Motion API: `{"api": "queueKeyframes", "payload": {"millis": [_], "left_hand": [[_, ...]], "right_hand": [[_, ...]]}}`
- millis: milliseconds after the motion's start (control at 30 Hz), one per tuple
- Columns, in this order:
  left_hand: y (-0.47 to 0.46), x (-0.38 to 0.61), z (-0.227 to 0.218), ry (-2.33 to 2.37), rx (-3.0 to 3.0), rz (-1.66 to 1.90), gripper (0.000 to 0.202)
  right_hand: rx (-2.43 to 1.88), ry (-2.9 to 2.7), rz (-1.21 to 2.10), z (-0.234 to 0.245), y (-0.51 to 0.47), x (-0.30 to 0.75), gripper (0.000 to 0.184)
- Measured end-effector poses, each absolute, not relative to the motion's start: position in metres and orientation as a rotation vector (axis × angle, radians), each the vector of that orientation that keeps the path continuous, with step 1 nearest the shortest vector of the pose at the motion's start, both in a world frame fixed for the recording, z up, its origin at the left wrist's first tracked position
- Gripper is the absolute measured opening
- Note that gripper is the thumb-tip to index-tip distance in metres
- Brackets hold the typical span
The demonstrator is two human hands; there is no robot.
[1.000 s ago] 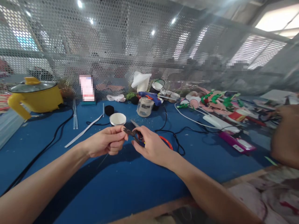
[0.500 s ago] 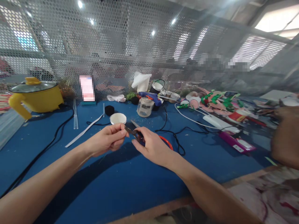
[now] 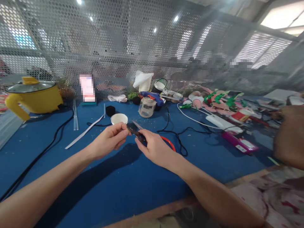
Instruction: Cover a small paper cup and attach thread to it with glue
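Blue tabletop [image 3: 118, 193]: in the head view, it spreads beneath both forearms, and the work is held just above it, near the middle.
Pliers [image 3: 134, 131]: one dark pair, between the two hands and nearer the wearer than the white cup [image 3: 119, 119]; their tip meets the left fingertips.
Right hand [image 3: 158, 148]: wrapped about the pliers, gripping them.
Left hand [image 3: 106, 139]: thumb and forefinger pinched together at the tool's tip; whether something thin lies between them, I cannot tell.
Change at the tip: the pliers look slimmer than a second ago, as if turned more edge-on, and the fine strand that hung below the left hand is no longer visible.
What it means: probably a small shift of angle, with the close work staying in the same spot.
Count near the hands: one white cup, one black round piece [image 3: 110, 110], one long white strip [image 3: 84, 132], one red loop handle [image 3: 169, 142] beside the right hand.
Count behind: one clear jar [image 3: 146, 108], one blue glue gun [image 3: 153, 97], one phone [image 3: 87, 88].
Count at the sides: one yellow pot [image 3: 42, 99], two long clear sticks [image 3: 75, 117], one purple box [image 3: 238, 143], one co-worker's arm [image 3: 289, 136].
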State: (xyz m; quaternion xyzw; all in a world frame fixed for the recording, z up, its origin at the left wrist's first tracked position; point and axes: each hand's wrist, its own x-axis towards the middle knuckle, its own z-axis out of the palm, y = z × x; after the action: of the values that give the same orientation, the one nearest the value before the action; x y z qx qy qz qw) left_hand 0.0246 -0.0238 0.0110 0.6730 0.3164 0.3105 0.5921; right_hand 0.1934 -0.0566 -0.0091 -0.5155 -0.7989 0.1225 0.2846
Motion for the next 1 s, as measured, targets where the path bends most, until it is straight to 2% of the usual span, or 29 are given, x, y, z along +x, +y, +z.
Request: {"api": "queueKeyframes", "payload": {"millis": [133,367,833,1000], "left_hand": [[-0.0238,0.0246,0.0111,0.734,1.537,0.71,0.015],[-0.0227,0.0238,0.0095,0.686,1.42,0.69,0.015],[-0.0228,0.0229,0.0098,0.656,1.36,0.648,0.014],[-0.0233,0.0225,0.0106,0.645,1.358,0.642,0.016]], "right_hand": [[-1.378,-2.124,0.319,-0.0105,-0.0564,0.1938,0.014],[-1.3,-2.087,0.321,-0.0119,-0.0549,0.1974,0.026],[-1.323,-2.133,0.287,-0.0102,-0.0558,0.1959,0.014],[-1.333,-2.11,0.373,-0.0067,-0.0579,0.1958,0.015]]}}
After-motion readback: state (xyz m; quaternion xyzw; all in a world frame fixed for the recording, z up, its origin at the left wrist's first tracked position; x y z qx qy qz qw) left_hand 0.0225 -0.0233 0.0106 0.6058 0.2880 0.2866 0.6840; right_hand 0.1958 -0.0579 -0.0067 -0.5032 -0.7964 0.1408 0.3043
